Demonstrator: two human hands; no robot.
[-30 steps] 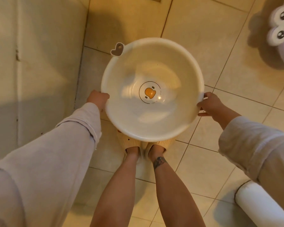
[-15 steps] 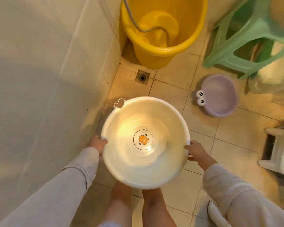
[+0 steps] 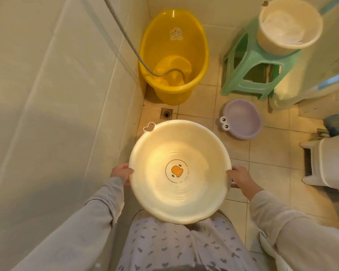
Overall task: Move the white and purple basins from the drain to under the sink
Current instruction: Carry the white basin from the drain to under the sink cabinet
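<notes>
I hold the white basin (image 3: 157, 192), round with an orange duck print at its bottom and a heart-shaped tab on its rim, level in front of my waist. My left hand (image 3: 120, 172) grips its left rim and my right hand (image 3: 240, 178) grips its right rim. The purple basin (image 3: 243, 118), with two cartoon eyes on its rim, sits on the tiled floor to the right, in front of the green stool. The floor drain (image 3: 166, 113) lies just beyond the white basin's far rim.
A yellow tub (image 3: 172, 55) with a shower hose (image 3: 129, 42) hanging into it stands in the far corner. A green stool (image 3: 249, 75) carries a cream bucket (image 3: 288, 24). A white stool (image 3: 329, 163) is at the right. The tiled wall (image 3: 57, 94) runs along the left.
The basin has risen from near my feet to waist height while my view lifted, bringing the yellow tub, green stool, purple basin and drain into sight. Both hands keep their hold.
</notes>
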